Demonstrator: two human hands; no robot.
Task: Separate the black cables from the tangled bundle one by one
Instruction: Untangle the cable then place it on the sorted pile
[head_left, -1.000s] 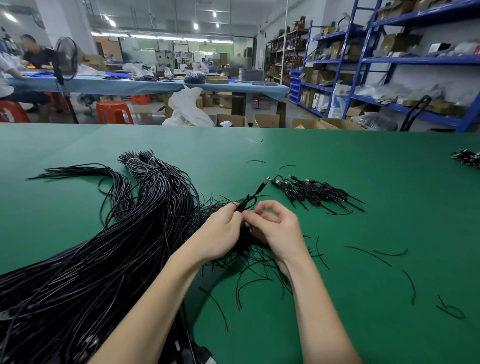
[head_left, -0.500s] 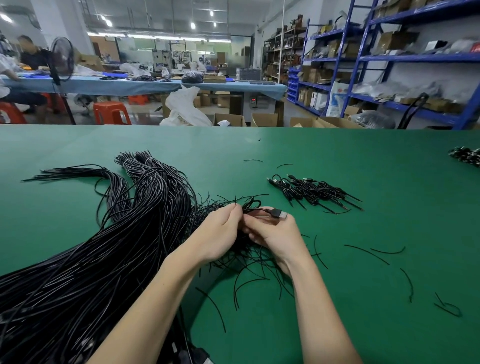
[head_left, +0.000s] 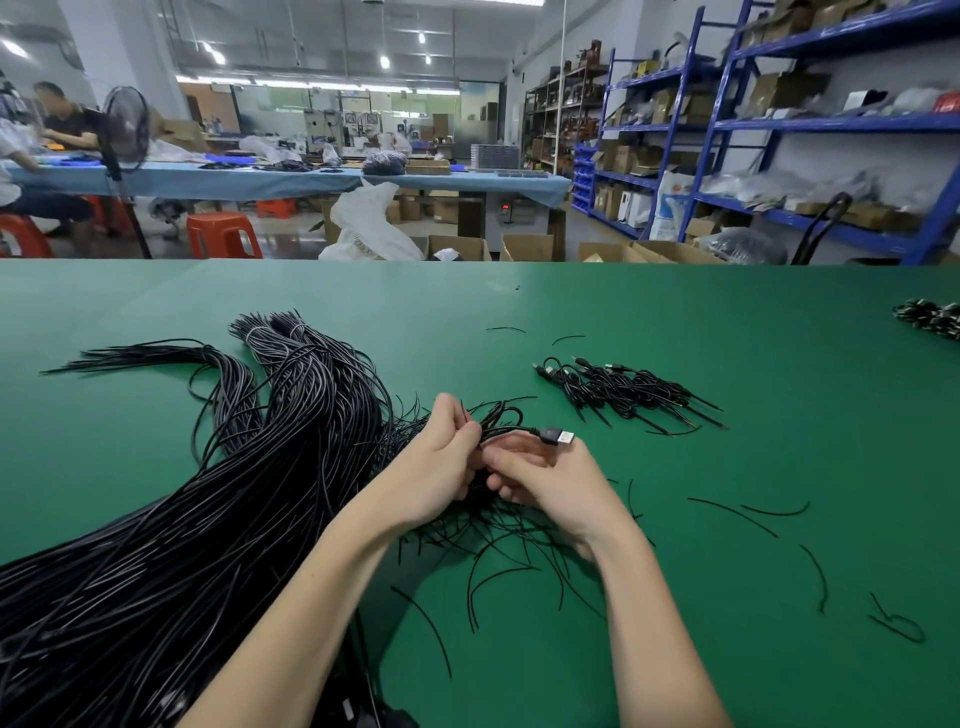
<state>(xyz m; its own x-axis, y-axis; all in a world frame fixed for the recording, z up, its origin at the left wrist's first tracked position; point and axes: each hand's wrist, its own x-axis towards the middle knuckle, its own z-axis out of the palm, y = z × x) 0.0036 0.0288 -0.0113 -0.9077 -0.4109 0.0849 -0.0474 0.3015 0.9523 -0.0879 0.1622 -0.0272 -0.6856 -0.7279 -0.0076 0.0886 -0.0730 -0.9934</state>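
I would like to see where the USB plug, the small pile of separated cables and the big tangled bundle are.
USB plug (head_left: 560, 435): head view, on its metal end.
Small pile of separated cables (head_left: 623, 393): head view, on its middle.
Big tangled bundle (head_left: 218, 514): head view, on the thick central strands.

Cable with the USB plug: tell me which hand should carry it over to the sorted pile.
Right hand, probably. The cable with the USB plug lies across its fingers, and the sorted pile lies on its side. The left hand pinches by the tangled bundle.
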